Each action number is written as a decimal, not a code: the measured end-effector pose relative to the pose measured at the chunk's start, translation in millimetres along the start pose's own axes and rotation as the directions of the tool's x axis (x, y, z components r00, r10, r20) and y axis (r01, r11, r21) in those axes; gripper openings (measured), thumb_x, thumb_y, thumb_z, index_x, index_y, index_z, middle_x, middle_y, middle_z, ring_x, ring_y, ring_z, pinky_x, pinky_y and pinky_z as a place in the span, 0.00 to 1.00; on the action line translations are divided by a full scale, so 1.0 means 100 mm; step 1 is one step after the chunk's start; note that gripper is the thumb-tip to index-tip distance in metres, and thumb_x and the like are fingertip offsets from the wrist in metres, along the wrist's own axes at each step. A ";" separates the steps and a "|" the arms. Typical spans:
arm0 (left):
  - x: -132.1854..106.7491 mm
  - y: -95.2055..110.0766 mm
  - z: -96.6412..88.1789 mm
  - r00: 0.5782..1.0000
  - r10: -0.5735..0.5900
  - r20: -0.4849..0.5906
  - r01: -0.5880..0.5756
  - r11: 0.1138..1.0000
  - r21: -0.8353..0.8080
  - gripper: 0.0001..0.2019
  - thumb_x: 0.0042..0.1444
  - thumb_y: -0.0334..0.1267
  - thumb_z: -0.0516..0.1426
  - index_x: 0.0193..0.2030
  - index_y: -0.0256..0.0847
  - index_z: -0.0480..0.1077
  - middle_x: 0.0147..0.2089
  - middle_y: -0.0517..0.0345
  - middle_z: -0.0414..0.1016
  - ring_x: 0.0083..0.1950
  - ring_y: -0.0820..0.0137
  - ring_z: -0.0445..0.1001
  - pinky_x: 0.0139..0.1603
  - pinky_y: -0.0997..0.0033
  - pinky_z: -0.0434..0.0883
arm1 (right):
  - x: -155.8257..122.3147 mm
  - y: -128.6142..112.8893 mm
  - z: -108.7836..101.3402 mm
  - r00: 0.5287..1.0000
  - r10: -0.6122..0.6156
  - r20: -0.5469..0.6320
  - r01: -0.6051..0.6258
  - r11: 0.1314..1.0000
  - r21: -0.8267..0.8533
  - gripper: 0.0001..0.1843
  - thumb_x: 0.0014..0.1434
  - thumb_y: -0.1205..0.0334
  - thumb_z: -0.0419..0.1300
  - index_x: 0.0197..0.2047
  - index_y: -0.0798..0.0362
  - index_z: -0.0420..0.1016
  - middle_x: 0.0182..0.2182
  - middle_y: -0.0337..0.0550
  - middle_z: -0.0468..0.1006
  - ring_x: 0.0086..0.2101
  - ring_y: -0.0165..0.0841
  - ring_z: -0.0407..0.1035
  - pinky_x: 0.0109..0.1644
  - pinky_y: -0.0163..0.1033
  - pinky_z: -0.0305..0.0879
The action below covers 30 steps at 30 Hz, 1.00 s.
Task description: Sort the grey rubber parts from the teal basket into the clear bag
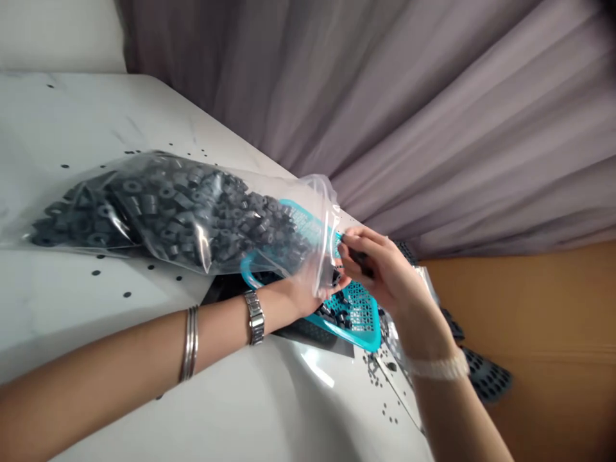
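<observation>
A clear zip bag (158, 212) full of small dark grey ring-shaped parts lies across the white table (72, 122). Its open mouth rests over a turquoise perforated basket (359, 314) that holds several of the same parts. My left hand (308, 292) grips the bag's mouth from below, partly hidden behind the plastic. My right hand (380, 269) pinches the zip edge of the bag from the right, fingers closed on it. A watch and thin bangles sit on my left forearm, a white band on my right wrist.
Loose dark parts (380, 378) are scattered on the table near the basket and farther left. A black mat (312, 330) lies under the basket. Grey curtain (385, 96) hangs behind. Orange-brown floor (543, 333) and a dark perforated object (488, 378) lie right of the table edge.
</observation>
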State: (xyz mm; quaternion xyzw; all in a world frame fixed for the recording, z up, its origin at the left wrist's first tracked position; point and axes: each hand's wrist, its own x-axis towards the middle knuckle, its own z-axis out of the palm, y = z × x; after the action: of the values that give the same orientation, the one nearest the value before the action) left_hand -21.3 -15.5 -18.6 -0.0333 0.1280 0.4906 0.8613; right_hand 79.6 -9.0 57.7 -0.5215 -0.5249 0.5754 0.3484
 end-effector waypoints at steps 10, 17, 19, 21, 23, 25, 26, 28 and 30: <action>0.00 0.00 0.13 0.999 -0.035 -0.028 0.035 0.999 0.012 0.10 0.61 0.35 0.55 0.27 0.38 0.66 0.27 0.64 0.69 0.27 0.77 0.68 0.32 0.72 0.72 | 0.46 -0.49 0.44 0.975 0.069 0.212 -0.053 0.995 -0.082 0.15 0.56 0.62 0.63 0.48 0.51 0.75 0.44 0.47 0.78 0.44 0.36 0.72 0.49 0.47 0.72; -0.11 0.05 0.13 0.998 -0.064 0.024 0.062 0.996 0.063 0.09 0.58 0.31 0.54 0.26 0.37 0.69 0.29 0.55 0.71 0.36 0.71 0.73 0.47 0.72 0.73 | -0.01 -0.08 -0.39 0.913 -0.367 -0.178 0.223 0.814 -0.536 0.12 0.58 0.56 0.62 0.43 0.54 0.78 0.33 0.44 0.79 0.35 0.33 0.74 0.44 0.44 0.71; -0.03 0.03 0.08 0.998 -0.063 -0.010 0.064 0.994 0.084 0.08 0.57 0.29 0.52 0.29 0.35 0.69 0.30 0.51 0.73 0.35 0.69 0.74 0.44 0.69 0.75 | -0.14 0.10 -0.50 0.914 -0.358 -0.190 0.190 0.792 -0.580 0.11 0.57 0.56 0.63 0.41 0.53 0.77 0.35 0.44 0.80 0.34 0.32 0.73 0.41 0.43 0.70; 0.06 0.01 0.05 0.999 -0.045 -0.031 0.048 0.993 0.108 0.06 0.56 0.28 0.52 0.33 0.35 0.70 0.33 0.49 0.75 0.36 0.68 0.75 0.42 0.69 0.75 | -0.23 0.26 -0.51 0.937 -0.310 -0.160 0.176 0.816 -0.551 0.11 0.57 0.57 0.63 0.42 0.52 0.77 0.37 0.44 0.80 0.37 0.33 0.74 0.42 0.42 0.71; 0.10 0.00 0.04 0.999 -0.028 -0.041 0.033 0.990 0.136 0.06 0.56 0.28 0.52 0.35 0.34 0.71 0.37 0.48 0.77 0.38 0.67 0.76 0.39 0.70 0.76 | -0.27 0.40 -0.44 0.942 -0.306 -0.134 0.194 0.828 -0.526 0.12 0.57 0.57 0.63 0.43 0.51 0.76 0.38 0.43 0.79 0.38 0.34 0.74 0.43 0.42 0.71; 0.10 0.00 0.04 0.999 -0.010 -0.052 0.018 0.988 0.155 0.07 0.56 0.27 0.52 0.36 0.34 0.71 0.38 0.47 0.78 0.40 0.67 0.77 0.37 0.72 0.76 | -0.26 0.51 -0.35 0.933 -0.329 -0.143 0.211 0.826 -0.522 0.12 0.56 0.58 0.64 0.44 0.51 0.75 0.36 0.42 0.79 0.37 0.33 0.73 0.42 0.42 0.71; 0.09 0.01 0.05 0.998 0.001 -0.060 0.009 0.987 0.160 0.07 0.56 0.27 0.51 0.35 0.35 0.71 0.38 0.48 0.78 0.41 0.67 0.77 0.38 0.73 0.75 | -0.24 0.55 -0.31 0.927 -0.338 -0.161 0.214 0.831 -0.514 0.12 0.56 0.58 0.64 0.43 0.52 0.75 0.36 0.42 0.79 0.36 0.33 0.73 0.41 0.42 0.72; 0.06 0.00 0.08 0.996 0.025 -0.084 -0.012 0.987 0.162 0.08 0.56 0.26 0.51 0.33 0.37 0.71 0.37 0.50 0.79 0.44 0.67 0.77 0.40 0.73 0.76 | -0.21 0.63 -0.27 0.921 -0.333 -0.201 0.217 0.869 -0.446 0.09 0.56 0.60 0.64 0.41 0.52 0.75 0.36 0.42 0.78 0.35 0.32 0.72 0.41 0.42 0.72; 0.03 -0.01 0.11 0.993 0.038 -0.116 -0.018 0.986 0.166 0.08 0.56 0.27 0.52 0.33 0.40 0.71 0.37 0.51 0.79 0.46 0.65 0.77 0.43 0.72 0.76 | -0.19 0.71 -0.29 0.924 -0.300 -0.236 0.221 0.925 -0.309 0.07 0.56 0.61 0.64 0.39 0.51 0.76 0.36 0.41 0.79 0.36 0.32 0.73 0.41 0.40 0.71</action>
State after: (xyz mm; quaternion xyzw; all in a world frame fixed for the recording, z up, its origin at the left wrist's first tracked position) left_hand -17.1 -11.6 -8.6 0.0106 0.2195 0.4876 0.8450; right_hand 121.9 -34.5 -3.5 -0.5658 -0.6109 0.3651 0.4164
